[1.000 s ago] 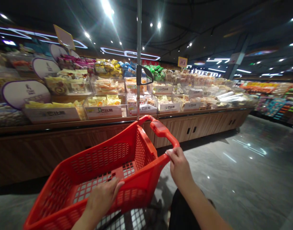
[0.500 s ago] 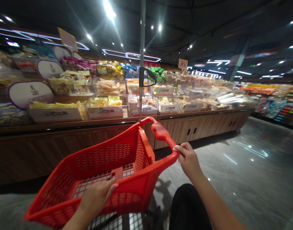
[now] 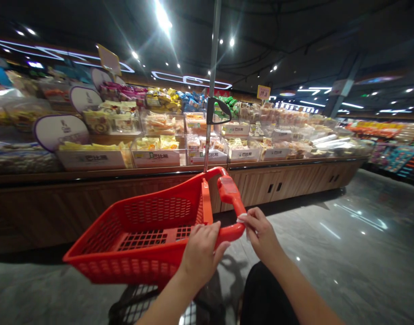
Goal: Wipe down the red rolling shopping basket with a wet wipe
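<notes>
Right now, our red cart basket [image 3: 126, 268] is near the long edge of the wooden desk [image 3: 278, 185], and only its mesh floor [image 3: 142, 241] shows inside. Our left hand [image 3: 202, 255] has its fingers [image 3: 207, 237] clamped on the near rim. Our right hand [image 3: 261, 234] has its fingers clamped on the red handle [image 3: 232, 203]. Packs of snacks [image 3: 159, 143] sit on the desk in clear bins [image 3: 162, 123], and none are in the basket.
</notes>
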The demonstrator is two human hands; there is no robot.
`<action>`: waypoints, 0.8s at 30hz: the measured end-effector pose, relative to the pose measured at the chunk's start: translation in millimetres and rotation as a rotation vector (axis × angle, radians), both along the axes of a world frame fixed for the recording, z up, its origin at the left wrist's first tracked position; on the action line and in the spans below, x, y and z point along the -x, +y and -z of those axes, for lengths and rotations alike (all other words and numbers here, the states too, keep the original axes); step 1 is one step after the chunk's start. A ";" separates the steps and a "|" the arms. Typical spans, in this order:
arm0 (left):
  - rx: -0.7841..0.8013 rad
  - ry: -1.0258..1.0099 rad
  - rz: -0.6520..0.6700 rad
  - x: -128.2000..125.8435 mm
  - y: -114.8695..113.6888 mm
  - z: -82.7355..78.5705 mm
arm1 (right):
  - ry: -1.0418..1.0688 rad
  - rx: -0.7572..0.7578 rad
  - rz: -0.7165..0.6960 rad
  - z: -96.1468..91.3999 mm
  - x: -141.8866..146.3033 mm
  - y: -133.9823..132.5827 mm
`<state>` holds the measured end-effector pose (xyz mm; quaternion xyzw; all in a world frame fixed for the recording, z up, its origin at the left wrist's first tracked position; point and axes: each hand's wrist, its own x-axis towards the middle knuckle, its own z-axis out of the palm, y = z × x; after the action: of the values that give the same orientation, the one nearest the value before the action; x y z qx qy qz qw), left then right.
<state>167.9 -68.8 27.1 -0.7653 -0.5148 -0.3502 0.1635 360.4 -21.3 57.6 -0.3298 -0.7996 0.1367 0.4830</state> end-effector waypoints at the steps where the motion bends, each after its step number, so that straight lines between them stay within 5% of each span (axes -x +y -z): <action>1: 0.008 -0.005 -0.002 -8.6 3.3 -1.8 | -0.013 -0.003 -0.014 -0.3 0.8 -2.3; 7: 0.036 -0.049 -0.048 -18.4 7.2 -1.2 | -0.134 0.041 -0.162 -10.4 -4.1 -11.4; 15: 0.047 -0.072 -0.046 -20.7 6.4 1.7 | -0.420 0.031 -0.127 -35.2 -11.5 40.5; 21: 0.018 -0.085 -0.056 -24.0 1.1 4.8 | -0.629 0.049 -0.314 -57.8 -20.2 23.2; 24: 0.002 -0.088 -0.054 -26.4 -3.2 5.5 | -0.583 0.024 -0.257 -53.3 -12.8 35.1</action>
<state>194.3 -72.0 21.6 -0.7352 -0.5422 -0.3784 0.1493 373.3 13.9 110.9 -0.2569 -0.9378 0.1058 0.2084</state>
